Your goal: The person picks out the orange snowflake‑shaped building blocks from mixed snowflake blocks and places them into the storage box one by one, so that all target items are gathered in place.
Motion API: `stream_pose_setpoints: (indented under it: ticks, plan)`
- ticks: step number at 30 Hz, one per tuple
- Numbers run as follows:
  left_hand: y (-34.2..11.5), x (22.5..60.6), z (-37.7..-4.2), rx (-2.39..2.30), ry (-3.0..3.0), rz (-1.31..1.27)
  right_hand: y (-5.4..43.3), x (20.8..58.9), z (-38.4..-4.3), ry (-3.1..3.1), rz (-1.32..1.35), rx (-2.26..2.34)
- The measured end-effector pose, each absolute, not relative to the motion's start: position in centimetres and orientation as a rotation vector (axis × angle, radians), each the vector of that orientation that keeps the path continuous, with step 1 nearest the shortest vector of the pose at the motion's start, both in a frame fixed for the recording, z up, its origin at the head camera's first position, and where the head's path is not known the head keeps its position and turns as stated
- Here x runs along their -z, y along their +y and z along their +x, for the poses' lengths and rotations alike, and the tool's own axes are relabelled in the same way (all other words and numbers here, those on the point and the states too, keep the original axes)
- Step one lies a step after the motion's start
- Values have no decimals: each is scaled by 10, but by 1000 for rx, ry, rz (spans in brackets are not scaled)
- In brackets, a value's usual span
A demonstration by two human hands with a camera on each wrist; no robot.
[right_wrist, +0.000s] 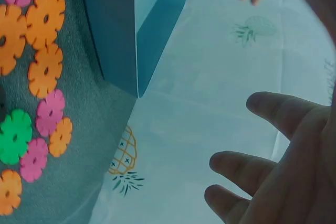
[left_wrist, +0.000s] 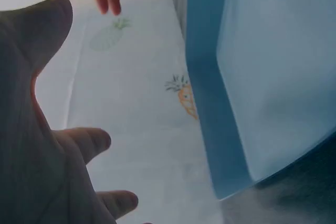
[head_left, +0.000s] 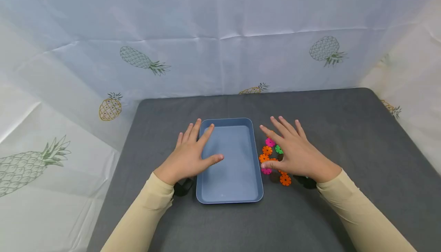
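A shallow blue rectangular tray (head_left: 227, 160) lies on the table with nothing in it. My left hand (head_left: 188, 153) hovers over its left side, fingers spread and holding nothing. To the tray's right, my right hand (head_left: 297, 153) is held above a group of flat, notched, flower-shaped plastic discs, its fingers spread too. Orange discs (right_wrist: 45, 71), pink discs (right_wrist: 50, 113) and a green disc (right_wrist: 16, 136) show in the right wrist view; some dark ones sit among them. In the head view the right hand covers part of the group.
The dark grey cloth-covered table (head_left: 348, 137) extends on both sides of the tray. A white curtain (head_left: 220, 64) printed with pineapples hangs behind it and along the sides. A black wrist strap (head_left: 183, 187) shows under the left wrist.
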State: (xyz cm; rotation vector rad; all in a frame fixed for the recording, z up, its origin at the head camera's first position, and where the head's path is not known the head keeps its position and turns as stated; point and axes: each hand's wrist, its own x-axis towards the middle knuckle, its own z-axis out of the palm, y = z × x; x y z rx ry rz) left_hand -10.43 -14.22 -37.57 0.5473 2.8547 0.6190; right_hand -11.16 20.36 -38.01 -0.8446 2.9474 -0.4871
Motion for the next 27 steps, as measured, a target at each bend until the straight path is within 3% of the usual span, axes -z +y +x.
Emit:
stream_pose_setpoints:
  ticks: [15,27]
  plan:
    - [-145,421,-118,-981,2679,292,202,412,-107,2913,-950,678]
    - [-170,434,-136,-1264,2449,351,195,427,-111,2845,-743,734]
